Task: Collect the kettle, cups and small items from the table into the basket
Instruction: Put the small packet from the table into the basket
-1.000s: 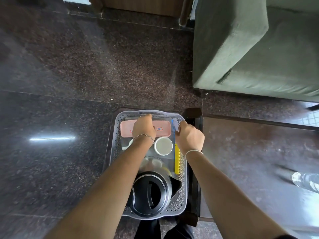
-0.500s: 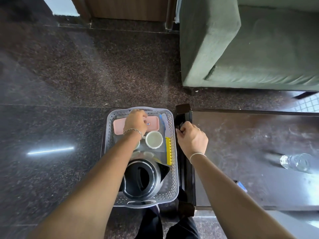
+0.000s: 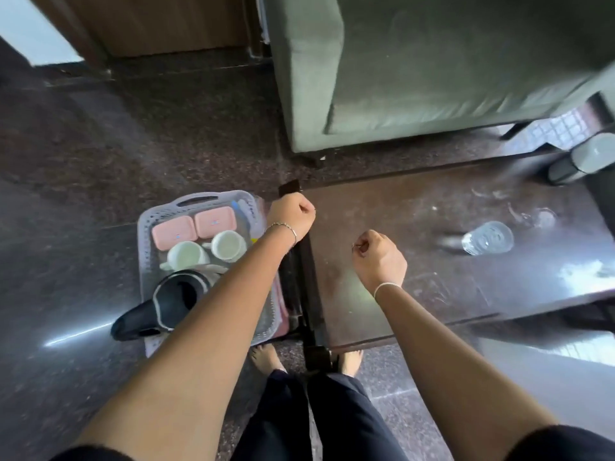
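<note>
Basket (image 3: 146,227) is seen left of centre in the frame, on the dark floor, hard against the table (image 3: 416,234) end. Inside it: two pink boxes (image 3: 194,226) at the far end, two cups (image 3: 206,249) just below them, the kettle (image 3: 173,299) at the near end with its handle overhanging the near-left rim. A yellow strip along the right wall is mostly hidden by the arm.

Left hand (image 3: 291,214) is held over the basket's right edge, curled into a loose fist; nothing is seen in it. Right hand (image 3: 377,256) is held over the table, centre frame, also loosely curled; whether something small is pinched at the fingertips cannot be told. The hands are apart.

One glass (image 3: 487,237) lies on its side at the right of the table, blurred. It is judged to be the item left to collect.

Handling, judged: the glass is thin, smooth and breakable, light, and apt to roll. It is best taken around the body, not by the rim, and set down upright in a free gap, clear of the cups. The kettle is the heavy piece; with it at one end the loaded basket is likely unbalanced, so both end handles should be used for lifting.
</note>
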`<state>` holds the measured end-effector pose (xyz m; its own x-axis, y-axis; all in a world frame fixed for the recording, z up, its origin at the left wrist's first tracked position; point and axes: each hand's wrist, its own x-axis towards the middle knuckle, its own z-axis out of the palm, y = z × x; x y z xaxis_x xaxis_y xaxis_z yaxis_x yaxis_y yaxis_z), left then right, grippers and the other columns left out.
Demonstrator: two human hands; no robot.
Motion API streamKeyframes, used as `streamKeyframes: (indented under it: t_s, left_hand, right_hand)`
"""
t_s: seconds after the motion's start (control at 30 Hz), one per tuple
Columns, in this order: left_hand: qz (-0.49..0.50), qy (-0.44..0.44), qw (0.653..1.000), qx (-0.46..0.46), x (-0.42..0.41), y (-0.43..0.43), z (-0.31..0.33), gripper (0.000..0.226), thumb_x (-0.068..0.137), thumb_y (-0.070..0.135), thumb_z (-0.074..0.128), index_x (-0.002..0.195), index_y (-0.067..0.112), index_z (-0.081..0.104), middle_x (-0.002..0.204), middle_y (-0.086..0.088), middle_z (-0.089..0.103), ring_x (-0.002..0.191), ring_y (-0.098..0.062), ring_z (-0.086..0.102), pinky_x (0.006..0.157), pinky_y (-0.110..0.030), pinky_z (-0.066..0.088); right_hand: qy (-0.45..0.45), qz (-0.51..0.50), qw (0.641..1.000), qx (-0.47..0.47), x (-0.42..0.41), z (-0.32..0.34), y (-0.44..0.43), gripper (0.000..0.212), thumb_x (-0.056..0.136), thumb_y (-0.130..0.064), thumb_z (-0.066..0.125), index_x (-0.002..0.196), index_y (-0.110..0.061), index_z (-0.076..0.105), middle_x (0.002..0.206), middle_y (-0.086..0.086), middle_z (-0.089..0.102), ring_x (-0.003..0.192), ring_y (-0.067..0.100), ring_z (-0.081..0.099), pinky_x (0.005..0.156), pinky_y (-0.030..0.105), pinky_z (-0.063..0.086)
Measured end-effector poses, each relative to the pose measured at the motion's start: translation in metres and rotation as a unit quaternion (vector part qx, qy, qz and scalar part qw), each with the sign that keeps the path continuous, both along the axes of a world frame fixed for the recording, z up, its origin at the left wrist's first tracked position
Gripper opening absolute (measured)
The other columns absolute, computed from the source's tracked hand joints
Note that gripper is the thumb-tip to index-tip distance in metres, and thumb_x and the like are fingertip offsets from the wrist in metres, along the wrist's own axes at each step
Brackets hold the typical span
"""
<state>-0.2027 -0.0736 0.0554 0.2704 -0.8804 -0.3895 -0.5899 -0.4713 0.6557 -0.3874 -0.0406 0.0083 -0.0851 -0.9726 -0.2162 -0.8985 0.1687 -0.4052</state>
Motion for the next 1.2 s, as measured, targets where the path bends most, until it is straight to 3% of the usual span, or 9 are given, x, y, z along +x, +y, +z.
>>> streamKeyframes:
  t_s: [0.2,0.3,0.33,0.37,0.4,0.63,0.8,1.07,1.2]
  left_hand:
    - [0.015,0.074,0.992,0.100,-0.089,0.023,-0.045,0.016,0.082,0.013,0.058,0.085,0.013,0.074,0.083,-0.010,0.070,0.078,-0.028,0.059,0.076,-0.030,0.053]
    - [0.000,0.093,0.985,0.145,-0.131,0.034,-0.068,0.016,0.079,0.012,0.059,0.071,0.023,0.066,0.065,-0.009,0.045,0.066,-0.022,0.048,0.066,-0.027,0.047]
    - [0.002,0.100,0.982,0.158,-0.143,0.038,-0.077,0.017,0.079,0.013,0.061,0.068,0.024,0.066,0.065,-0.009,0.059,0.066,-0.022,0.052,0.068,-0.026,0.048]
    - [0.005,0.110,0.979,0.170,-0.155,0.040,-0.085,0.017,0.080,0.015,0.063,0.066,0.024,0.066,0.070,0.007,0.064,0.068,-0.021,0.058,0.072,-0.026,0.050]
    - [0.006,0.122,0.976,0.182,-0.165,0.043,-0.094,0.016,0.080,0.016,0.064,0.066,0.022,0.065,0.073,0.001,0.066,0.072,-0.020,0.061,0.076,-0.028,0.053]
    - [0.016,0.159,0.960,0.231,-0.212,0.056,-0.149,0.013,0.084,0.013,0.064,0.089,0.025,0.066,0.086,-0.008,0.061,0.081,-0.027,0.056,0.083,-0.032,0.050]
    - [0.030,0.145,0.954,0.262,-0.221,0.059,-0.170,0.024,0.088,0.019,0.063,0.111,0.013,0.066,0.115,-0.013,0.068,0.110,-0.031,0.062,0.097,-0.042,0.051]
    - [0.076,0.164,0.946,0.269,-0.206,0.072,-0.182,0.028,0.089,0.019,0.062,0.117,0.011,0.063,0.118,-0.013,0.065,0.112,-0.029,0.061,0.100,-0.044,0.049]
    - [0.101,0.170,0.945,0.259,-0.192,0.078,-0.171,0.027,0.089,0.021,0.062,0.115,0.013,0.064,0.115,-0.010,0.066,0.109,-0.028,0.062,0.099,-0.042,0.049]
  right_hand:
    - [0.001,-0.097,0.992,0.076,-0.107,-0.018,0.020,0.008,0.085,-0.027,0.057,0.089,-0.023,0.063,0.092,-0.004,0.069,0.089,0.024,0.065,0.068,0.028,0.045]
    - [-0.019,-0.161,0.979,0.127,-0.151,-0.033,0.028,0.009,0.085,-0.024,0.055,0.088,-0.024,0.064,0.095,-0.001,0.070,0.089,0.025,0.065,0.069,0.028,0.044]
    - [-0.029,-0.173,0.975,0.138,-0.163,-0.039,0.031,0.010,0.085,-0.022,0.055,0.088,-0.025,0.064,0.098,0.000,0.070,0.091,0.026,0.065,0.070,0.028,0.045]
    - [-0.038,-0.181,0.971,0.149,-0.174,-0.046,0.033,0.010,0.084,-0.021,0.056,0.088,-0.025,0.065,0.099,0.001,0.070,0.092,0.026,0.065,0.070,0.027,0.044]
    - [-0.046,-0.185,0.968,0.162,-0.183,-0.054,0.035,0.011,0.083,-0.020,0.057,0.089,-0.024,0.066,0.101,0.002,0.071,0.094,0.026,0.065,0.071,0.026,0.043]
    - [-0.014,-0.016,0.978,0.207,-0.201,-0.110,0.038,0.024,0.080,-0.026,0.070,0.101,-0.016,0.065,0.107,0.009,0.064,0.101,0.032,0.060,0.077,0.033,0.048]
    - [0.018,0.103,0.974,0.199,-0.189,-0.143,0.035,0.041,0.079,-0.027,0.074,0.112,-0.013,0.054,0.113,0.010,0.058,0.104,0.033,0.057,0.076,0.039,0.048]
    - [0.030,0.120,0.973,0.194,-0.172,-0.163,0.038,0.035,0.084,-0.028,0.069,0.109,-0.009,0.053,0.112,0.011,0.058,0.102,0.033,0.058,0.069,0.034,0.041]
    - [-0.047,0.032,0.976,0.212,-0.160,-0.149,0.034,0.036,0.078,-0.030,0.069,0.108,-0.012,0.062,0.105,0.008,0.063,0.096,0.031,0.061,0.075,0.031,0.044]
